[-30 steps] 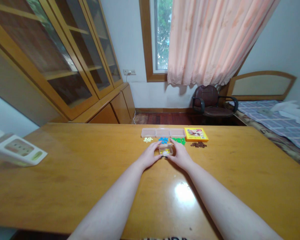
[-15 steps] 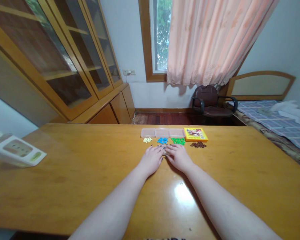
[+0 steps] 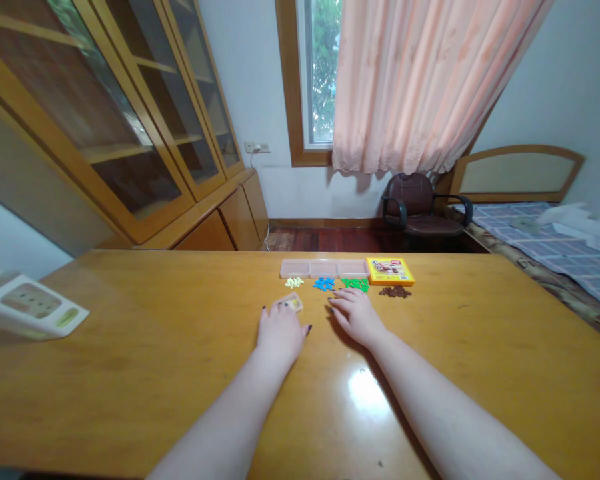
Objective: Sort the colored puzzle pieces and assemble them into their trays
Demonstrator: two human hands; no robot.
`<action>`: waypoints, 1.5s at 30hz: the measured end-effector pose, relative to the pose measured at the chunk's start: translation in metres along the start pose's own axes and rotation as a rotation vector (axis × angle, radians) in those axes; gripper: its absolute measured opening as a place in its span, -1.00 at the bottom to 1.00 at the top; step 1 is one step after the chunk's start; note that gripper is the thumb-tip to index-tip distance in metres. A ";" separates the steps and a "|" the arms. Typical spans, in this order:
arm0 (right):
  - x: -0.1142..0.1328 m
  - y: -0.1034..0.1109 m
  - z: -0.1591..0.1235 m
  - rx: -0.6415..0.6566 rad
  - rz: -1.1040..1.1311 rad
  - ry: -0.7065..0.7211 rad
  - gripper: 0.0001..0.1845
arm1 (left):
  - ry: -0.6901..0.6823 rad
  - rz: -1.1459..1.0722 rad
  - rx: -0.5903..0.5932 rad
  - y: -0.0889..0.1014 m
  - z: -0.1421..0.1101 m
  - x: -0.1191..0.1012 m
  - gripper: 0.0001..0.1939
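Observation:
Over the middle of the table my left hand (image 3: 281,330) is spread, palm down, thumb apart. Its fingertips meet the near edge of a small clear plastic box (image 3: 295,302) with something yellow in it, partly hidden by the fingers. My right hand (image 3: 357,317) rests palm down with loosely stretched fingers and holds nothing I can see. Just beyond its fingertips lies a pile of small green pieces (image 3: 356,285). In the same row are small piles of pale yellow pieces (image 3: 294,283), blue pieces (image 3: 325,284) and brown pieces (image 3: 395,292).
Behind the piles stand clear plastic compartments (image 3: 324,268) in a row, with a yellow printed box (image 3: 391,271) to their right. A white and clear container (image 3: 35,303) is at the table's left. Beyond the wooden table (image 3: 180,293) is an office chair (image 3: 420,203).
My left hand has moved left, away from the right hand, and the small clear box has shifted left with it. My right hand has hardly moved.

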State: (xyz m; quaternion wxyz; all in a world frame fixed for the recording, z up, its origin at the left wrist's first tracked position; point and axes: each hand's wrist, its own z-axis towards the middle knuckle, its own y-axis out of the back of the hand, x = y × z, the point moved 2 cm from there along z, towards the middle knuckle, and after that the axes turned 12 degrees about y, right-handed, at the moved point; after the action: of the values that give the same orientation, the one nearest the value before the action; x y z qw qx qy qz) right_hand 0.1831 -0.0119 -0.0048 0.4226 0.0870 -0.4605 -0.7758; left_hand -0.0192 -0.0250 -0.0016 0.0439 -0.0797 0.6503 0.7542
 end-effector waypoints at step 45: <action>-0.004 0.006 -0.001 -0.220 0.113 -0.120 -0.56 | -0.110 -0.487 0.132 0.014 0.067 0.011 -0.58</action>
State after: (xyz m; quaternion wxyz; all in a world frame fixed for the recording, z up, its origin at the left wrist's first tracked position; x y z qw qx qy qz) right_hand 0.1897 -0.0112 -0.0016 0.4442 -0.0326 -0.4012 -0.8004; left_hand -0.0368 0.0389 0.0201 0.2647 -0.1899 0.6562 0.6806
